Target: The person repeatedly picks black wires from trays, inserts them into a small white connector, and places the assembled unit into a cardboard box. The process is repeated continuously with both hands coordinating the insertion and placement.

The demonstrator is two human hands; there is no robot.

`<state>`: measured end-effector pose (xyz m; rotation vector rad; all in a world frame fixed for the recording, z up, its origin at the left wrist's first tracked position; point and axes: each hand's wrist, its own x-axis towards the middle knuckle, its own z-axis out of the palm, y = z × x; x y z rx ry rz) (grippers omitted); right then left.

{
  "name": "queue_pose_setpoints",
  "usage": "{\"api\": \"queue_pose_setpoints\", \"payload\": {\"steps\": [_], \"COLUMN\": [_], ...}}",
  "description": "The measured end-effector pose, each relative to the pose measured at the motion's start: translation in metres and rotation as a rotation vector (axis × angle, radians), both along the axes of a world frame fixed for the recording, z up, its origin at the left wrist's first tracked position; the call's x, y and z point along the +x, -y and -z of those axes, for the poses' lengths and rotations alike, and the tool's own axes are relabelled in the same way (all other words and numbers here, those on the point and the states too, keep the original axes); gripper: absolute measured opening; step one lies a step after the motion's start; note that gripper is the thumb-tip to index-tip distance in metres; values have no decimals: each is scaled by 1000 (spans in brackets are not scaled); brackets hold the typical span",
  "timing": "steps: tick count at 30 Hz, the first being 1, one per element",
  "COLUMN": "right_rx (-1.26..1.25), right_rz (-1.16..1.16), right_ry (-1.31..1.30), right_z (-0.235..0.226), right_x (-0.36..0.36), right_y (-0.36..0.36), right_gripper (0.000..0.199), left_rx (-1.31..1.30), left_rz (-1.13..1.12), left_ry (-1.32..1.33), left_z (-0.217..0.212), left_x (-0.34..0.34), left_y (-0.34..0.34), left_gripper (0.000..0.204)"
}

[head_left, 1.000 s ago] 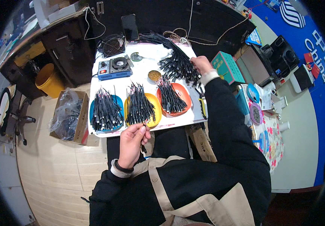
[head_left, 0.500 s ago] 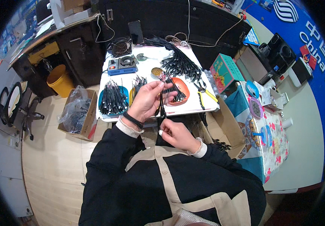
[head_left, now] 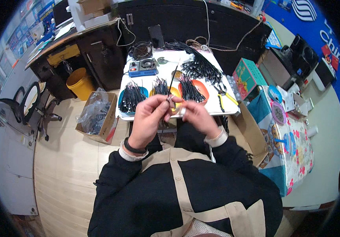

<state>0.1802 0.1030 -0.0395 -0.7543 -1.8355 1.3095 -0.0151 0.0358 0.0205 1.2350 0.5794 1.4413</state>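
Observation:
My left hand [head_left: 148, 120] is raised before the near edge of the table, thumb and fingers pinched on a thin black cable [head_left: 173, 81] that sticks up past the fingertips. Beside it, close to the fingertips of the left, my right hand [head_left: 200, 117] is closed and slightly blurred; what it pinches is too small to make out. Just beyond the hands are bundles of short black cables in a blue tray [head_left: 121, 103], a yellow tray [head_left: 176, 91] and an orange tray [head_left: 205, 91]. Yellow-handled pliers [head_left: 230, 97] lie to the right of the trays.
A blue heating device [head_left: 142, 72], a small fan [head_left: 140, 50] and a large pile of black cables [head_left: 201, 68] occupy the table's far side. Cardboard boxes stand left [head_left: 109, 128] and right [head_left: 253, 134] of the table. A flowered cloth covers a side table [head_left: 296, 166].
Both hands have come together at chest height. My right hand has risen from the cable's lower end to the left fingertips. The view has shifted, so the table appears further right.

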Motion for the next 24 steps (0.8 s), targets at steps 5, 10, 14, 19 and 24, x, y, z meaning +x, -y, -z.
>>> {"api": "queue_pose_setpoints", "payload": {"steps": [5, 10, 14, 19, 24], "right_rx": [-291, -102, -26, -50, -58], "right_rz": [-66, 51, 69, 84, 62], "right_ry": [-492, -387, -334, -251, -332], "right_z": [-60, -71, -64, -59, -60], "right_x": [7, -3, -7, -7, -3], "right_y": [-10, 9, 27, 33, 30], "right_gripper": [20, 15, 12, 14, 13], "left_rx": [-38, -131, -129, -84, -134], "left_rz": [93, 107, -77, -140, -93], "left_ry": [-44, 15, 149, 85, 69], "left_z": [22, 28, 26, 27, 27], "left_x": [11, 15, 24, 34, 32], "left_y": [19, 21, 11, 7, 8], "left_gripper": [16, 17, 20, 17, 18]}}
